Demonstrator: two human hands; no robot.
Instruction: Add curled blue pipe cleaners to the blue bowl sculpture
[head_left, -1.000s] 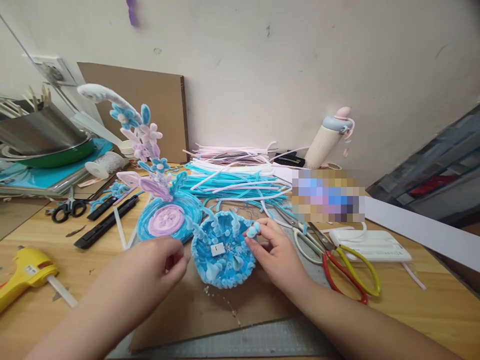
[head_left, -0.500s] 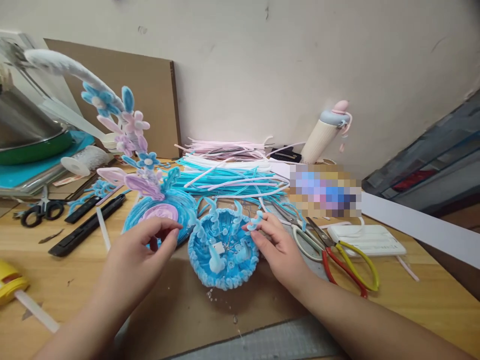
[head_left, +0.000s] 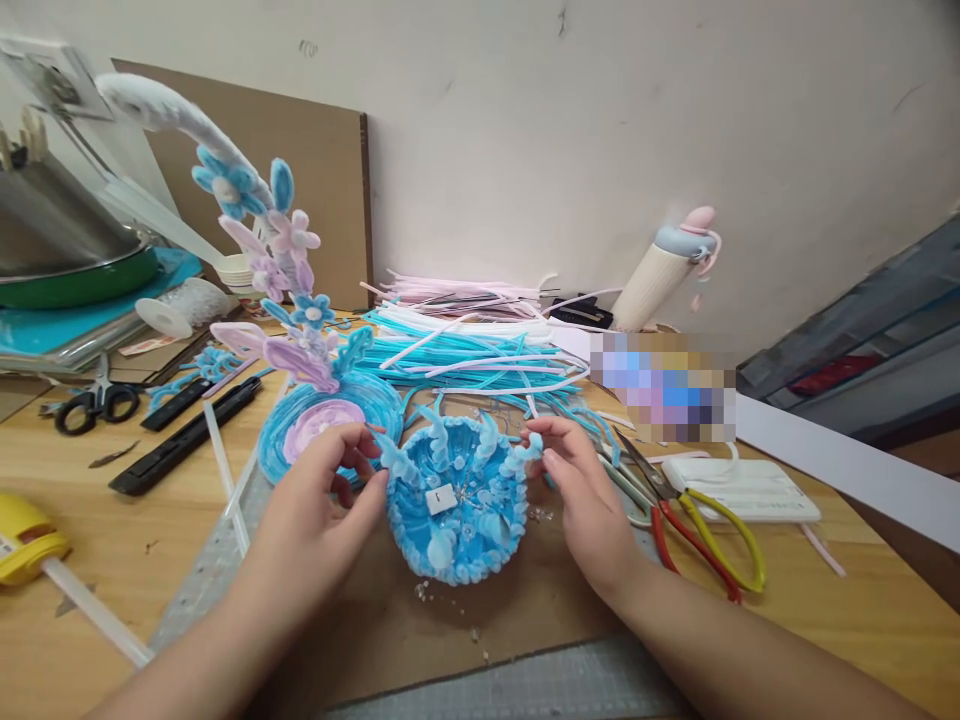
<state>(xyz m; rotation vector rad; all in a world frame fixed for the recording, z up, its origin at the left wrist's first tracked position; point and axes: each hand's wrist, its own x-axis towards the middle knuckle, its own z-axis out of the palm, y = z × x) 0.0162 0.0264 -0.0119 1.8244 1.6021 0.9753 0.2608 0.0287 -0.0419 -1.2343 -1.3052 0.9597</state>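
A blue fuzzy pipe-cleaner bowl [head_left: 459, 572] rests on brown cardboard, its hollow side towards me. Inside are a small white box [head_left: 441, 499] and clear beads. Curled blue pipe cleaners stick out around its rim. At the left side, my left hand [head_left: 326, 500] is closed, thumb against the rim and fingertips by a curl [head_left: 397, 462]. On the opposite side my right hand [head_left: 581, 490] pinches the end of another curled blue pipe cleaner [head_left: 521, 456]. Behind my left hand stands a flower-covered pipe-cleaner stand [head_left: 311, 340] with a round blue and lilac base.
Bundles of blue, white and pink pipe cleaners [head_left: 465, 350] lie behind the bowl. Red-and-yellow-handled pliers [head_left: 705, 515] and a white device [head_left: 742, 488] are at right. Left are a yellow glue gun [head_left: 30, 540], black-handled scissors [head_left: 97, 400] and a black cutter [head_left: 187, 435]. A bottle [head_left: 664, 270] stands behind.
My left hand has moved right and forward to the bowl's left rim from a spot apart from it. My right hand stays at the right-hand curl, its grip shifted. The camera view has shifted.
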